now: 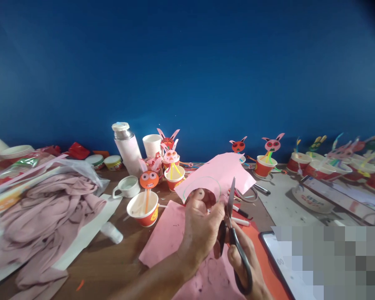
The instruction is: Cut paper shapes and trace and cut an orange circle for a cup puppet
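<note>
Apparently part-cut, pink paper (213,167) is pinched in the left fingers (217,213), its green outline (210,176) uncut, right fingers (236,255) clasping scissors (231,204).

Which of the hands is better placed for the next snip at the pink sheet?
Probably the right hand: it grips the scissors by the handles, blade end close to the pink sheet. The left hand is occupied holding that sheet.
</note>
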Available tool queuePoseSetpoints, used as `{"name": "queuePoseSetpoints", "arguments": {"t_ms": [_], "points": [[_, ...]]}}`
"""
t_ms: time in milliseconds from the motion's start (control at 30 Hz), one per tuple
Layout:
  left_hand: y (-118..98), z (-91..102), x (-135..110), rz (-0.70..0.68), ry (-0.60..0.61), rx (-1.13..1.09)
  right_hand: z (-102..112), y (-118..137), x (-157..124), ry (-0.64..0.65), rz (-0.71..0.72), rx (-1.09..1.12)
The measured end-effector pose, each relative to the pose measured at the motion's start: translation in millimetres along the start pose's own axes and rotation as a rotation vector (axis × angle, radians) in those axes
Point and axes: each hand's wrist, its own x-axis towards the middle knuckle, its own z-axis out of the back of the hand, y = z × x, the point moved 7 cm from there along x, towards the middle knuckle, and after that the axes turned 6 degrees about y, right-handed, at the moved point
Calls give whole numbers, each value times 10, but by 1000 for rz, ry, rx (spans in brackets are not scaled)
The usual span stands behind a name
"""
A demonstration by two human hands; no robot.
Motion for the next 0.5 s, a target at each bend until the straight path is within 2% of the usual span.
{"name": "queuePoseSetpoints", "arguments": {"t_ms": [500], "points": [[13,7,-13,0,0,47,-30,0,-9,22,2,51]]}}
